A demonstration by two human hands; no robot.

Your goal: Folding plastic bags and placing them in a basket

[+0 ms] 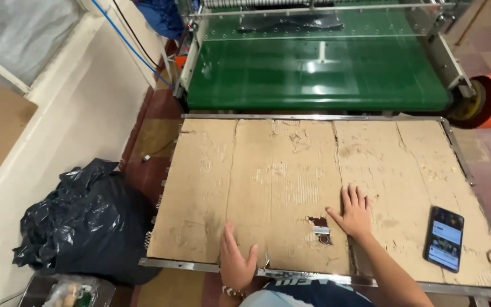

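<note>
Cardboard sheet (291, 170), worn and creased, covers the metal-framed table (313, 117) from edge to edge. The right hand (352, 213) lies flat on it, palm down, fingers spread and gripping nothing, forearm running back toward the near edge. The left hand (235, 258) rests at the near edge, fingers extended forward, thumb out, also released. A small torn hole (319, 224) sits between them. A smartphone (444, 239) lies near the table's near right corner
</note>
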